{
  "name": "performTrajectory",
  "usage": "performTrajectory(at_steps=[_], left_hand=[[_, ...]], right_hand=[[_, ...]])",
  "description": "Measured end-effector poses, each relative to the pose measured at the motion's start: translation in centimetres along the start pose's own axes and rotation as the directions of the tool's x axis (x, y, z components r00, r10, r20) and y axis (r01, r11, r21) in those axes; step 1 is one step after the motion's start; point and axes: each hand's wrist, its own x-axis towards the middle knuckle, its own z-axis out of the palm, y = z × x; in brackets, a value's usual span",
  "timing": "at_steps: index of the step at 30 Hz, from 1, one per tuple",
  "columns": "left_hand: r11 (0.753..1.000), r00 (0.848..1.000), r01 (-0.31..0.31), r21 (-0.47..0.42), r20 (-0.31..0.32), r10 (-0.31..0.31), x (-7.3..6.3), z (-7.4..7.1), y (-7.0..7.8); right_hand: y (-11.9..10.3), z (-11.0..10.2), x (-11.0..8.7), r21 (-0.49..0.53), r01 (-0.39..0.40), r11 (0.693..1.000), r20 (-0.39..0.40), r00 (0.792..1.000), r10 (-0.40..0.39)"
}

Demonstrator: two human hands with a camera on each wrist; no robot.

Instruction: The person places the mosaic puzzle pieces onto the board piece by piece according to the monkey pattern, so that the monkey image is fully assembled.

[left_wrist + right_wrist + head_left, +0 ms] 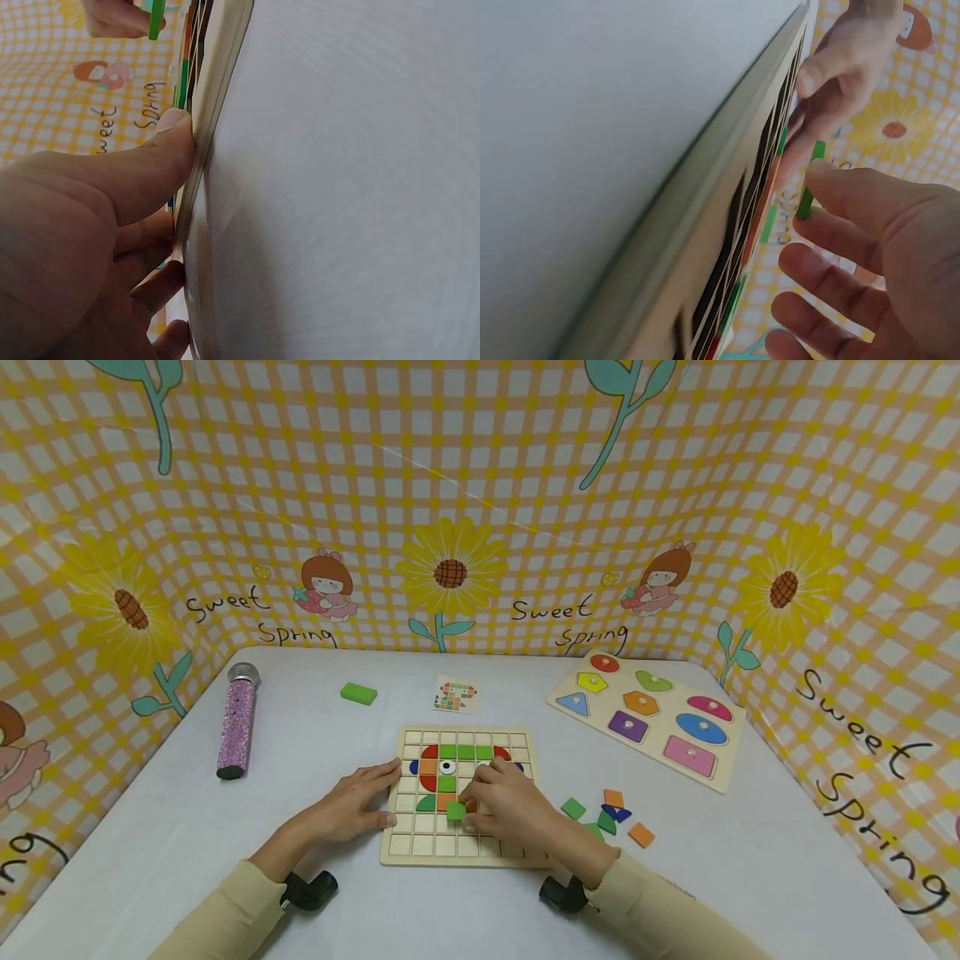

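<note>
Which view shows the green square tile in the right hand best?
Head: the green square tile shows its flat face there. Right wrist shows it nearly edge-on, partly covered by the right thumb; left wrist shows its narrow edge, at the top.

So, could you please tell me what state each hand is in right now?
Left hand: open, touching the left edge of the grid board.
Right hand: closed, pinching a green square tile.

The tile (456, 811) in the right hand (510, 797) is green. Beneath that hand, the pale-wood board (423, 843) bears green, red, orange and blue pieces (466, 752). Loose tiles (641, 835) right of that hand are green, orange and blue. Left of the left hand (351, 804), the microphone (237, 731) glitters pink; beyond both hands, the backdrop (480, 452) is checked yellow, orange, white.
</note>
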Motion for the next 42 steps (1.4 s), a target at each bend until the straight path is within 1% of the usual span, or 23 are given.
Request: performTrajectory(at_steps=[2,7,10,14,22,30,42], left_hand=[[1.000,1.000,-0.005,0.009,-0.002,0.005,0.0,0.0,0.0],[1.000,1.000,0.006,0.013,0.007,-0.006,-0.1,0.0,-0.1],[1.000,1.000,0.014,0.007,0.014,-0.014,0.0,0.0,0.0],[1.000,1.000,0.007,0.005,0.014,-0.007,-0.1,0.0,0.0],[1.000,1.000,-0.015,0.007,0.007,0.015,0.0,0.0,-0.1],[1.000,1.000,-0.001,0.009,0.012,0.001,0.0,0.1,-0.2],[1.000,1.000,-0.002,0.005,0.007,0.002,0.0,0.0,-0.1]], right_hand=[[-0.4,0.2,0.3,-0.006,0.004,1.000,0.015,1.000,-0.004],[-1.4,0.7,0.8,-0.042,0.031,0.999,0.046,0.999,-0.029],[-1.9,0.8,1.2,-0.052,0.032,0.998,0.075,0.997,-0.028],[-2.5,0.9,1.7,-0.059,0.035,0.998,0.102,0.994,-0.028],[-3.1,1.1,2.3,-0.107,0.069,0.992,0.103,0.993,-0.058],[-3.3,1.3,2.4,-0.115,0.059,0.992,0.128,0.991,-0.045],[-3.3,1.5,2.3,-0.125,0.064,0.990,0.106,0.993,-0.051]])
